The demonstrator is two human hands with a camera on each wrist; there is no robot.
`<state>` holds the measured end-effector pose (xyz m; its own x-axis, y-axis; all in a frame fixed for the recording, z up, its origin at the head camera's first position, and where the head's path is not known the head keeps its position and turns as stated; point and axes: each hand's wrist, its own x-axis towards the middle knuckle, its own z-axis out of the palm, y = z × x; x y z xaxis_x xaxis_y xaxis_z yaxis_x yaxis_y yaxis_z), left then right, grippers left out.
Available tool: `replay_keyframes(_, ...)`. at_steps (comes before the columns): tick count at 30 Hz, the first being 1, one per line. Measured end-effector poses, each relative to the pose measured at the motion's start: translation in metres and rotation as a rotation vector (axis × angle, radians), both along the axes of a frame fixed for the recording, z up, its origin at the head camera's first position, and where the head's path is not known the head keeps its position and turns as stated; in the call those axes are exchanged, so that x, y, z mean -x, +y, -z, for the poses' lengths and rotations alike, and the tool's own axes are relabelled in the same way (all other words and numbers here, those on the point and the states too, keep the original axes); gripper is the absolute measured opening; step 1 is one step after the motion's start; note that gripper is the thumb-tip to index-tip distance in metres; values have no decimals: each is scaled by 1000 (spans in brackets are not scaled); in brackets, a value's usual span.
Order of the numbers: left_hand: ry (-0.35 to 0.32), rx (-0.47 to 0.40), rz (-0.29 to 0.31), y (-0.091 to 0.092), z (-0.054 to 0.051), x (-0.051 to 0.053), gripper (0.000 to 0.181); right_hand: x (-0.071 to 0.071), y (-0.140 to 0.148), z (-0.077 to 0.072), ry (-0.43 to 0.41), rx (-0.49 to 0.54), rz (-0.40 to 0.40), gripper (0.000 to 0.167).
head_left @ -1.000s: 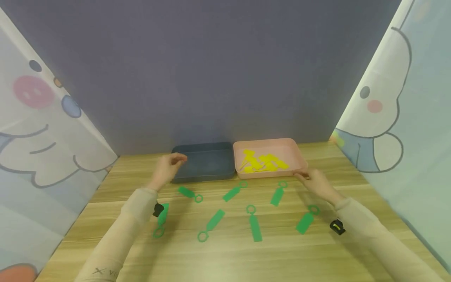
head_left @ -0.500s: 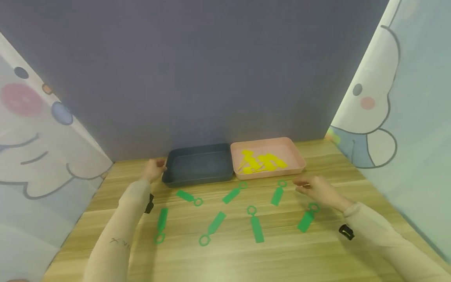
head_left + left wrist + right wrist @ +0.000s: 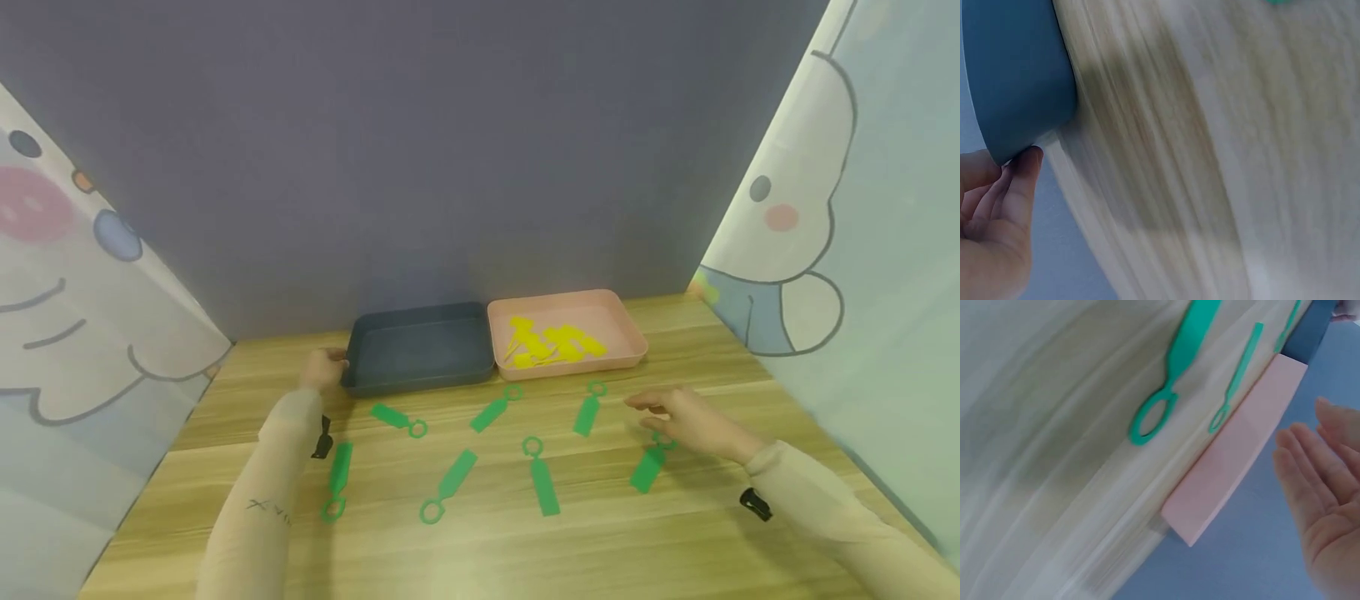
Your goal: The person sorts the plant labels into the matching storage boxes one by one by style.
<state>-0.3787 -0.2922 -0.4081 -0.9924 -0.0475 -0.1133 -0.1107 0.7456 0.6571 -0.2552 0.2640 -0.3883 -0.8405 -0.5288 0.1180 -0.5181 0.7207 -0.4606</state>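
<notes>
The left hand (image 3: 324, 368) is at the left end of a dark blue tray (image 3: 420, 385). In the left wrist view, the thumb and fingers of that hand (image 3: 997, 212) pinch the corner of the tray (image 3: 1019, 75). Over the table right of the pink tray (image 3: 573, 367), the right hand (image 3: 693, 421) hovers with fingers extended, holding nothing, just above a green tag (image 3: 648, 471). Yellow tags (image 3: 558, 346) lie piled in the pink tray; the dark blue one holds nothing.
Several green tags with ring ends, among them one at the front (image 3: 545, 487) and one at the left (image 3: 341, 467), lie spread over the wooden table (image 3: 480, 550). A dark grey panel (image 3: 420, 167) stands behind the trays, with cartoon-printed curtains (image 3: 892, 250) at both sides.
From above the dark blue tray, the left hand has moved left to its outer end. The right hand has left the pink tray's front right corner and moved slightly right and nearer.
</notes>
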Motion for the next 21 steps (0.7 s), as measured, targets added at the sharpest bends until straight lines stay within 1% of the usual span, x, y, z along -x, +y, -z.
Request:
replay_keyframes(2, -1, -27, -23, 1, -1, -1, 42, -1, 3, 1, 20, -41, -23, 32)
replay_keyframes(4, 4, -52, -48, 2, 0, -2, 41, -4, 6, 2, 44, -88, -70, 33)
replay_keyframes(6, 7, -82, -74, 1, 1, -3, 40, -6, 9, 4, 74, -118, -141, 33)
replay_keyframes(8, 19, -85, -99, 0, 3, -4, 39, -7, 13, 6, 113, -142, -226, 32)
replay_keyframes(10, 21, -88, -111, -2, 4, -6, 39, -8, 16, 11, 149, -146, -309, 33)
replay_keyframes(13, 12, -91, -133, -5, 7, -7, 39, -6, 20, 20, 223, -179, -394, 35)
replay_keyframes(17, 1, -103, -163, -6, 8, -7, 39, -4, 21, 28, 292, -236, -452, 38)
replay_keyframes(18, -1, -108, -165, -5, 8, -6, 39, -5, 21, 29, 292, -251, -457, 38)
replay_keyframes(21, -4, -119, -164, -2, 7, -2, 39, -7, 24, 30, 256, -273, -458, 40)
